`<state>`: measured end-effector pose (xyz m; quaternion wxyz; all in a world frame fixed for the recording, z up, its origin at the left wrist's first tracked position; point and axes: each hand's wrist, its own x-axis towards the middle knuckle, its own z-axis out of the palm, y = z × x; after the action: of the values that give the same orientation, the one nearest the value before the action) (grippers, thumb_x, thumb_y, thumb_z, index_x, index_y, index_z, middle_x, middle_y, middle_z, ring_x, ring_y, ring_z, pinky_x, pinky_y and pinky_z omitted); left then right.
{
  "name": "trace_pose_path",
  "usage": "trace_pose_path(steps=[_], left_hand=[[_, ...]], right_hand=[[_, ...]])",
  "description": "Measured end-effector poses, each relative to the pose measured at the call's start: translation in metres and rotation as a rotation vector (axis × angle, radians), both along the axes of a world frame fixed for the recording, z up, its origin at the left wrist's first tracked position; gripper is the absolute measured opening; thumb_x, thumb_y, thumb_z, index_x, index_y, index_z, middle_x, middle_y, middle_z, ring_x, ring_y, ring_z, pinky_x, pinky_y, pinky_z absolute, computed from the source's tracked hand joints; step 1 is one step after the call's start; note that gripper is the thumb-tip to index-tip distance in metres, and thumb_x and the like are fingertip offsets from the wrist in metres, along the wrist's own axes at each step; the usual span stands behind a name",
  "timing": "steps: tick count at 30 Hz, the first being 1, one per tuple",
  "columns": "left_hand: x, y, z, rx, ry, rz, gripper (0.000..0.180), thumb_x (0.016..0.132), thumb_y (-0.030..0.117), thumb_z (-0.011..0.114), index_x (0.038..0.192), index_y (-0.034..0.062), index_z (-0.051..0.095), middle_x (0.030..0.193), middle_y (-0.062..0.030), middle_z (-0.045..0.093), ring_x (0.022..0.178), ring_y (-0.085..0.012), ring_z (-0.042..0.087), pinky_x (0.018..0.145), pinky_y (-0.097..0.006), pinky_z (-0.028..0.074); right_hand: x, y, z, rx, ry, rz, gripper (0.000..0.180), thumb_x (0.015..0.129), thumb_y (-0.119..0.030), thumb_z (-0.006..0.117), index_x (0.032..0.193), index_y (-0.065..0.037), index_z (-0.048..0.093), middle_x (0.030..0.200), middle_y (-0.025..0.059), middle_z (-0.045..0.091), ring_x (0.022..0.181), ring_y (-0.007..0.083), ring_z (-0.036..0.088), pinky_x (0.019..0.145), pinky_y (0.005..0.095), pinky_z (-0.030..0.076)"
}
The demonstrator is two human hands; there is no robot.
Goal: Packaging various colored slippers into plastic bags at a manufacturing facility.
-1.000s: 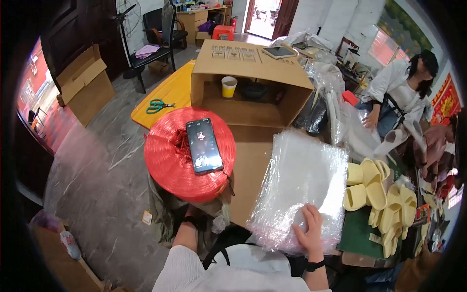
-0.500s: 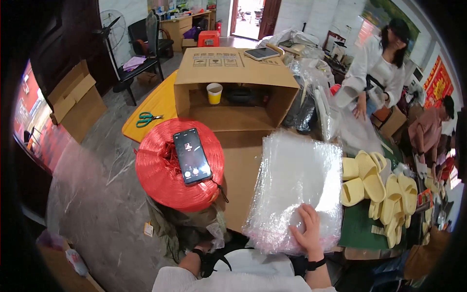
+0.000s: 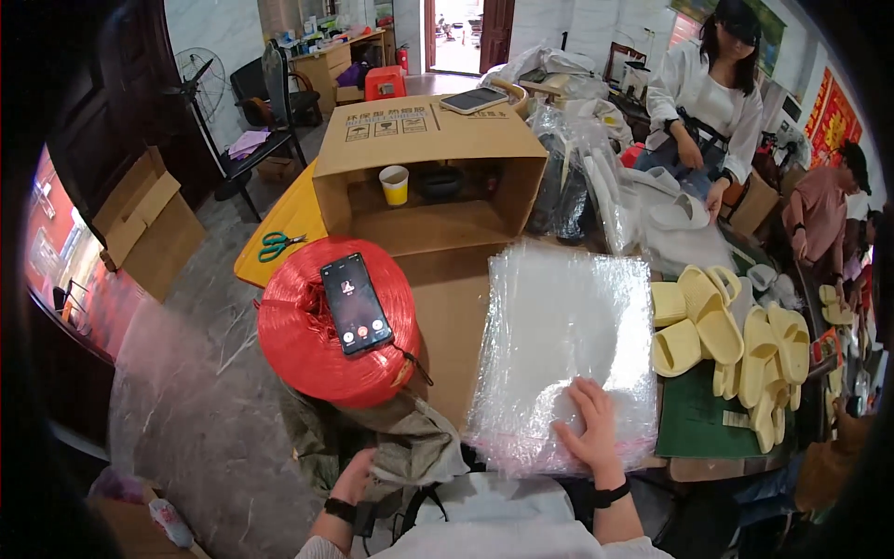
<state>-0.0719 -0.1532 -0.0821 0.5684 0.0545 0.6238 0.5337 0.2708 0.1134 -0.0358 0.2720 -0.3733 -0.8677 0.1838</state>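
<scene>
Clear bags (image 3: 559, 317) lie stacked at my one o'clock; my right fingers (image 3: 581, 399) rest spread flat on top, clasping nothing, probably to stop slippage. Left fingers (image 3: 358, 466) near sack (image 3: 410, 447), can't tell if gripping. Phone (image 3: 357, 303) sits on red twine roll (image 3: 321, 373), eleven o'clock, probably for viewing.
</scene>
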Motion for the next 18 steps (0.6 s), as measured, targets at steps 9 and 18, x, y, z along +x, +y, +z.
trace_pose_path(steps=[9,18], left_hand=[[0.013,0.001,-0.06,0.145,-0.191,-0.045,0.04,0.103,0.031,0.054,0.126,0.0017,0.067,0.125,-0.0083,0.069,0.113,-0.0207,0.065,0.095,-0.035,0.052],[0.021,0.031,-0.011,-0.278,1.041,-0.747,0.04,0.098,0.035,0.051,0.098,0.0012,0.074,0.102,-0.027,0.069,0.099,-0.0434,0.066,0.087,-0.051,0.053]], right_hand=[[-0.004,0.0,0.002,0.011,0.017,0.033,0.063,0.081,-0.033,0.08,0.134,-0.006,0.059,0.148,0.0165,0.052,0.139,0.0428,0.043,0.114,0.0546,0.033],[0.0,-0.005,-0.003,0.019,0.006,0.022,0.063,0.081,-0.032,0.079,0.134,-0.005,0.058,0.148,0.0164,0.051,0.139,0.0432,0.043,0.113,0.0546,0.034]])
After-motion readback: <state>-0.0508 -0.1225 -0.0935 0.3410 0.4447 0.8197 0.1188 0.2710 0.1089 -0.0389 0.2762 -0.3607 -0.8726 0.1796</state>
